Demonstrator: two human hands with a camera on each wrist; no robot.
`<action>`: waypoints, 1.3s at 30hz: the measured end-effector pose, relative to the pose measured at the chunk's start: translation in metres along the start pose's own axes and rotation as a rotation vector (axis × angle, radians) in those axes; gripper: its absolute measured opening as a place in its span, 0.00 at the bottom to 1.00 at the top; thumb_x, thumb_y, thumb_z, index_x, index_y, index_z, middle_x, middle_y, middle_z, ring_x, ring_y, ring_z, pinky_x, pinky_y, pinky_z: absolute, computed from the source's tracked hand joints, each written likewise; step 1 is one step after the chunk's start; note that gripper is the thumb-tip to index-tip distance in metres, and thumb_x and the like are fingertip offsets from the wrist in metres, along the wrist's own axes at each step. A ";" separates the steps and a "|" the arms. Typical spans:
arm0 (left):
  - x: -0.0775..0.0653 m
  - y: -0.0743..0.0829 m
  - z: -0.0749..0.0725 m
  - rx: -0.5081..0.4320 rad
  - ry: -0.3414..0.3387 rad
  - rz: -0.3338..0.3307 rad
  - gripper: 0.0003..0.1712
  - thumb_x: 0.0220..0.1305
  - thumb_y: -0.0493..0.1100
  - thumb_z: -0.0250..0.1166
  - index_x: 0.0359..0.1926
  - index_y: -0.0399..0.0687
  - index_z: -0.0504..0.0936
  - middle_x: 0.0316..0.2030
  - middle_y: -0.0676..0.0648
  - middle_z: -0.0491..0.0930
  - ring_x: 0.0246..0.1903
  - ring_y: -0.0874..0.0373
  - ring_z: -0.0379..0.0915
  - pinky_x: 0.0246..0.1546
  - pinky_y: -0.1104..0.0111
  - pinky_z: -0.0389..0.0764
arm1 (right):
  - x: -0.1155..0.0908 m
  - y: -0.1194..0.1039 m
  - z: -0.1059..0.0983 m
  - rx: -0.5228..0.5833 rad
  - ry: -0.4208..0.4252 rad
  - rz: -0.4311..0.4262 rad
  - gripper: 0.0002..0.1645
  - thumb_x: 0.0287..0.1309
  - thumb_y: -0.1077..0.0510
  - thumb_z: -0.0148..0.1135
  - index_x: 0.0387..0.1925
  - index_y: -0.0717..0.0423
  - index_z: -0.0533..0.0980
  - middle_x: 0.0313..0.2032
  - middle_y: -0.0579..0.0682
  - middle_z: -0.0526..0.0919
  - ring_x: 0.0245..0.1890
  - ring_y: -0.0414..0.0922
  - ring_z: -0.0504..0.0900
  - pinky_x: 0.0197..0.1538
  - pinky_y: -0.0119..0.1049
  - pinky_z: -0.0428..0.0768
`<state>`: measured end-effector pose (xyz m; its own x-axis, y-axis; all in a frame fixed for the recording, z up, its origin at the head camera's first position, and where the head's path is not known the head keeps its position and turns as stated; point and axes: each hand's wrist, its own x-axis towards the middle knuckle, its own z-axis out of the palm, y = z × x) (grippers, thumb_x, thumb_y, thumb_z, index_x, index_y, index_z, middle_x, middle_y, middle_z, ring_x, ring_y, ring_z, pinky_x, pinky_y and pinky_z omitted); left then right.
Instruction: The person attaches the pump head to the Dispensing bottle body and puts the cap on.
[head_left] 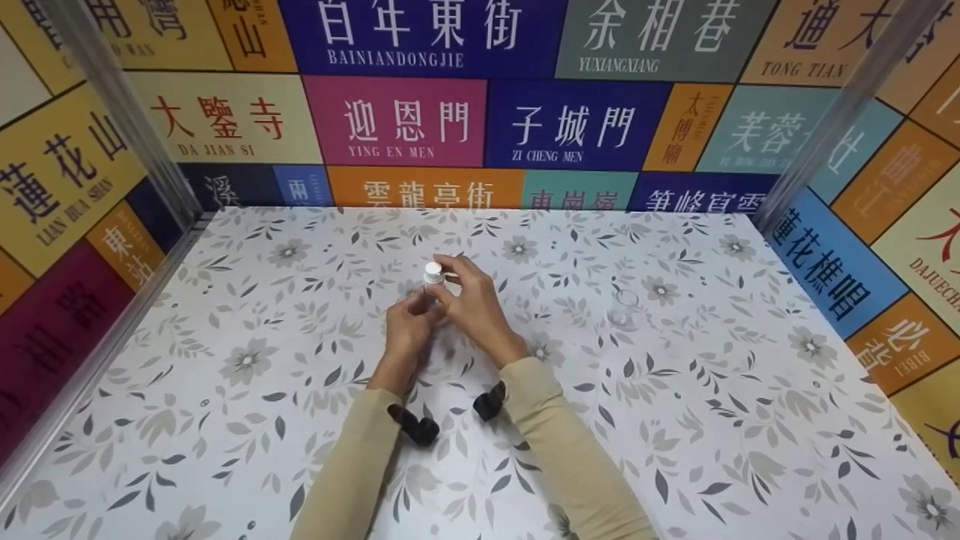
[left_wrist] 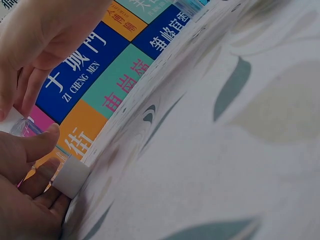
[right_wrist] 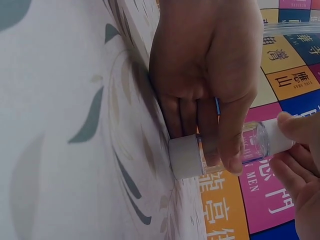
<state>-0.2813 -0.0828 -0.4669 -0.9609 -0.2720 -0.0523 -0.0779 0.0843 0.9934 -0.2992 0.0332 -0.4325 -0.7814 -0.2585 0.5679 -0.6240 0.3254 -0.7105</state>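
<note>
Near the middle of the table stands a small clear bottle (right_wrist: 255,142), upright, with a white cap (head_left: 433,268) on top and a white cylindrical base (right_wrist: 185,156) at the tabletop. My left hand (head_left: 411,330) holds the clear body between thumb and fingers, low above the white base (left_wrist: 72,176). From the right, my right hand (head_left: 480,300) pinches the white cap (right_wrist: 279,136) between thumb and fingertips. In the head view the fingers hide most of the bottle's body.
To the right on the patterned white table (head_left: 712,420) is a clear, see-through container (head_left: 624,309). Panels with large lettering (head_left: 397,120) stand along the back and both sides. A dark wrist camera (head_left: 416,427) sits at the left sleeve, another (head_left: 489,403) at the right.
</note>
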 end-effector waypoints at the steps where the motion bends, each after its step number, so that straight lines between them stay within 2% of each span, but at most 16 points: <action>1: 0.000 0.000 0.000 0.004 0.000 -0.004 0.29 0.58 0.31 0.68 0.62 0.37 0.77 0.62 0.35 0.77 0.66 0.44 0.72 0.68 0.59 0.74 | 0.000 0.000 0.000 0.003 0.003 -0.001 0.25 0.59 0.66 0.68 0.57 0.69 0.75 0.51 0.64 0.81 0.54 0.57 0.84 0.60 0.45 0.82; 7: 0.001 -0.001 0.001 0.018 -0.003 -0.006 0.26 0.62 0.33 0.67 0.62 0.36 0.77 0.61 0.35 0.79 0.65 0.45 0.73 0.68 0.59 0.74 | 0.000 -0.001 0.001 0.009 0.001 0.015 0.22 0.63 0.67 0.63 0.58 0.66 0.76 0.54 0.61 0.81 0.57 0.54 0.82 0.62 0.39 0.81; 14: 0.001 -0.001 0.001 0.008 -0.004 -0.001 0.28 0.60 0.33 0.67 0.62 0.35 0.76 0.63 0.35 0.76 0.68 0.44 0.70 0.70 0.58 0.72 | 0.000 -0.001 0.001 -0.002 -0.006 0.016 0.18 0.65 0.67 0.61 0.56 0.66 0.77 0.51 0.62 0.82 0.53 0.55 0.85 0.59 0.43 0.83; 22: 0.001 -0.001 0.000 0.028 -0.003 0.032 0.26 0.58 0.34 0.70 0.60 0.36 0.79 0.62 0.35 0.77 0.67 0.45 0.71 0.69 0.59 0.73 | 0.000 -0.002 -0.001 -0.030 -0.006 -0.006 0.18 0.64 0.66 0.63 0.54 0.68 0.77 0.49 0.62 0.82 0.51 0.56 0.86 0.57 0.40 0.84; 28: 0.002 -0.001 0.000 -0.001 -0.006 0.020 0.28 0.58 0.33 0.69 0.61 0.37 0.78 0.62 0.36 0.78 0.67 0.46 0.72 0.68 0.60 0.73 | 0.002 -0.002 -0.002 -0.024 0.014 -0.037 0.25 0.60 0.64 0.68 0.58 0.67 0.75 0.52 0.63 0.82 0.54 0.56 0.84 0.59 0.43 0.83; 31: 0.002 -0.001 0.001 -0.005 -0.008 0.007 0.29 0.59 0.32 0.68 0.63 0.37 0.76 0.61 0.36 0.78 0.66 0.47 0.72 0.68 0.61 0.73 | 0.001 -0.001 -0.002 -0.020 0.018 -0.043 0.26 0.60 0.63 0.68 0.59 0.67 0.74 0.54 0.63 0.82 0.56 0.56 0.83 0.61 0.42 0.82; 37: 0.001 -0.001 0.002 0.001 0.015 0.031 0.22 0.60 0.31 0.66 0.57 0.35 0.82 0.54 0.34 0.83 0.54 0.49 0.80 0.54 0.66 0.80 | 0.000 0.000 -0.001 -0.022 -0.030 -0.027 0.25 0.65 0.65 0.62 0.62 0.67 0.73 0.56 0.63 0.80 0.59 0.55 0.81 0.63 0.37 0.80; 39: 0.001 -0.001 0.002 0.009 0.021 0.033 0.22 0.60 0.32 0.66 0.56 0.35 0.82 0.54 0.34 0.83 0.54 0.48 0.80 0.54 0.65 0.81 | 0.000 0.000 -0.001 -0.031 -0.040 -0.023 0.24 0.66 0.66 0.61 0.62 0.66 0.73 0.55 0.62 0.80 0.58 0.54 0.81 0.62 0.34 0.80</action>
<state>-0.2828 -0.0809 -0.4682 -0.9572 -0.2890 -0.0175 -0.0489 0.1019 0.9936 -0.2990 0.0339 -0.4321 -0.7670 -0.3020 0.5661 -0.6416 0.3468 -0.6842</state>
